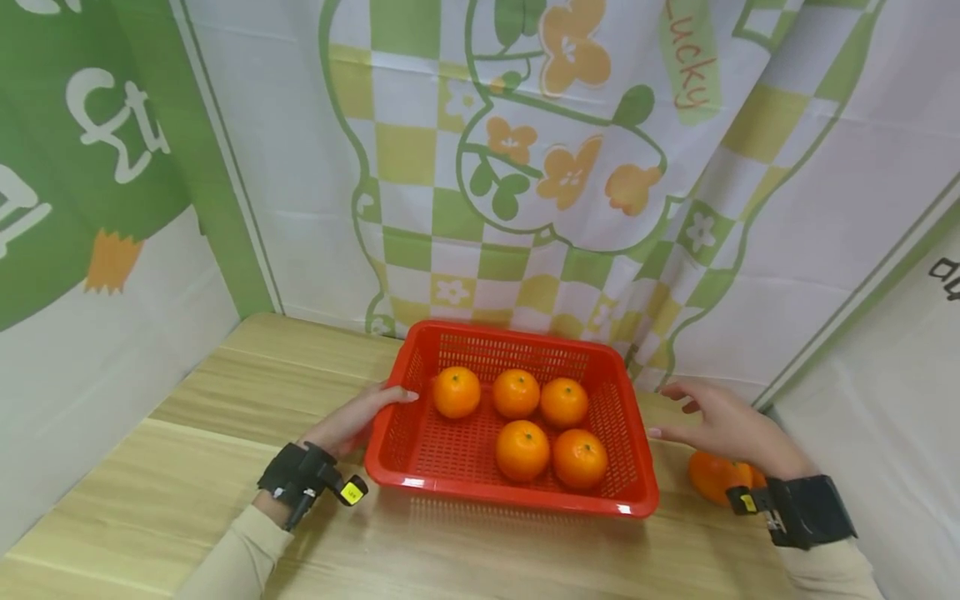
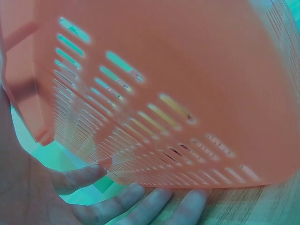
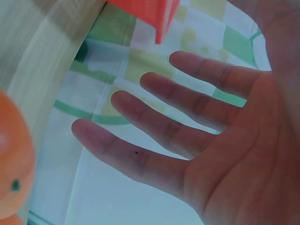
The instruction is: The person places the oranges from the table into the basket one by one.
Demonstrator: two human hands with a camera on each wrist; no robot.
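A red plastic basket [image 1: 517, 497] with slotted walls holds several oranges [image 1: 522, 451]. My left hand [image 1: 356, 423] grips its left side, thumb over the rim. In the left wrist view the other fingers [image 2: 152, 201] lie against the outer wall, low down near the tabletop. Just off the basket's right side, my right hand [image 1: 723, 425] holds nothing, and its fingers [image 3: 126, 150] are spread and loosely bent in the right wrist view. Beneath the right wrist, oranges [image 1: 708, 477] lie on the table, partly hidden by the arm.
The wooden table [image 1: 225, 417] meets a printed curtain [image 1: 495, 258] right behind the basket. White and green cloth [image 1: 112, 333] hangs along the left side, and pale cloth [image 1: 900, 400] closes off the right. Wood shows left of the basket and in front of it.
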